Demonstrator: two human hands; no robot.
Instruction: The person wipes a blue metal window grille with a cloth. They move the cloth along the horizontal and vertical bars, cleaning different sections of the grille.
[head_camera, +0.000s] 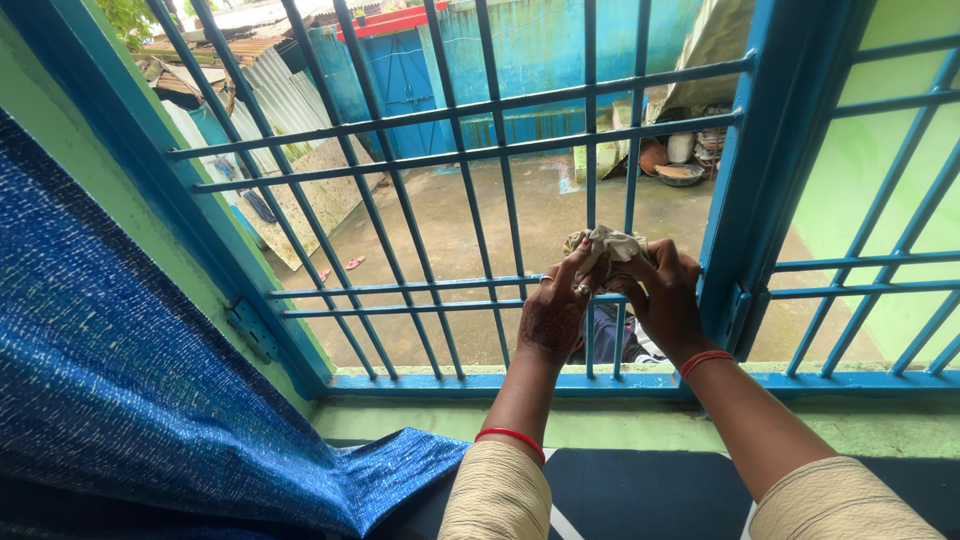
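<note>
Crumpled pale cloth (606, 248), bunched with no clear long axis, sits against the blue window bars (500, 200) at mid-height, grasped between the left hand (556, 312) and right hand (668, 295).

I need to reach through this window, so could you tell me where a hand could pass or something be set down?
The grille gaps left of the left hand are open. The green sill between the wrists and toward the right is bare. It is crowded where both hands bunch the cloth on a bar, the right hand beside the frame, and where the curtain covers the left.
</note>
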